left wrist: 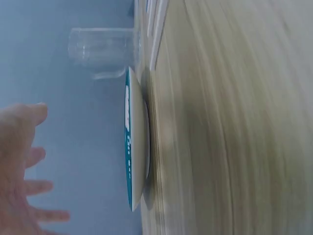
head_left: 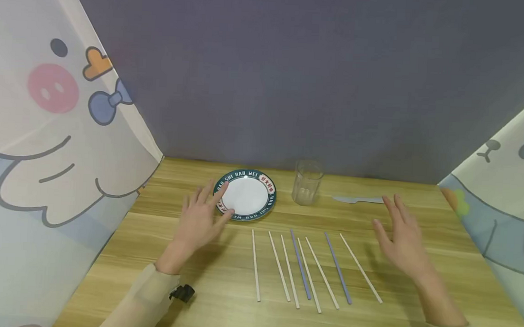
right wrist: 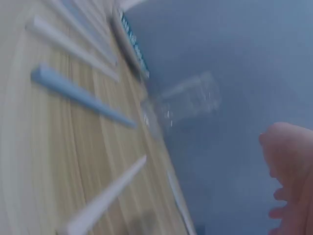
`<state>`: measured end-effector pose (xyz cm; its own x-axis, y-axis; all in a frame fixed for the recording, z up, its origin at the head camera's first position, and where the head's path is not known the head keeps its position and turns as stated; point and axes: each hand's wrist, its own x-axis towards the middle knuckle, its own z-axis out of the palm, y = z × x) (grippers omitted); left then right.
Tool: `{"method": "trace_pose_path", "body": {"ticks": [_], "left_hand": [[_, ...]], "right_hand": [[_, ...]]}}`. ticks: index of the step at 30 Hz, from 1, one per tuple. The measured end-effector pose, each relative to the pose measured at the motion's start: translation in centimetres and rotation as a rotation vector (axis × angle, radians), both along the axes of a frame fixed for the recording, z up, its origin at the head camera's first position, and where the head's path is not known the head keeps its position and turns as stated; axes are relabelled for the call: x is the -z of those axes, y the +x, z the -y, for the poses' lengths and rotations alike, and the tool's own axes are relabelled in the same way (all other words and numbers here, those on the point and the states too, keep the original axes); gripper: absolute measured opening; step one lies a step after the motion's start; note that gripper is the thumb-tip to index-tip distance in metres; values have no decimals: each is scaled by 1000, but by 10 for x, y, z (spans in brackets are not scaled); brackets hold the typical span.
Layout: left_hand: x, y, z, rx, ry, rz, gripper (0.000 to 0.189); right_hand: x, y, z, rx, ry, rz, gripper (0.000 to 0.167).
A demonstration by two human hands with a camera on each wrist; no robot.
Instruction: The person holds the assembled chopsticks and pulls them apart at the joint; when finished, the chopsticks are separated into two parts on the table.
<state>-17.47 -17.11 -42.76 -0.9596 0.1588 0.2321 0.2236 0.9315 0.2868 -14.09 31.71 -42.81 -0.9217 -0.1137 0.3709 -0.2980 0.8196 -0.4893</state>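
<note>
Fingers spread, my left hand [head_left: 198, 223] hovers at the left side of a white plate [head_left: 245, 196] with a dark green lettered rim. In the left wrist view that hand is raised above the level of the plate [left wrist: 139, 142]. On the right, my right hand [head_left: 402, 240] is held over the table with its fingers apart, near the end of a grey knife [head_left: 359, 199]. Neither hand holds anything. Between the hands lie several thin sticks, white ones [head_left: 255, 267] and two blue-purple ones [head_left: 338, 269], roughly side by side. A clear glass [head_left: 307, 183] stands upright behind them.
The wood-grain table [head_left: 218, 314] ends at a dark grey back panel [head_left: 311, 77]. Pale cartoon-printed panels stand at the left [head_left: 66, 163] and right [head_left: 505, 196]. The glass stands between the plate and the knife along the back of the table.
</note>
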Motion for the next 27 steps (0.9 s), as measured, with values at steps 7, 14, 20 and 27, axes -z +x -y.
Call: {"method": "trace_pose_path", "body": {"ticks": [7,14,20,27], "left_hand": [[-2,3,-15,303,221,-59,62],[4,9,-28,524,181,-32,46],[10,12,-32,627,71,83,42],[15,9,-36,723,-5,133,36]], "right_hand": [[-10,9,48,-90,-25,-62,58],[-4,23,104,-204,-11,-26,51],[4,33,144,-299,-52,21,43],[16,44,182,-459,-84,146,20]]}}
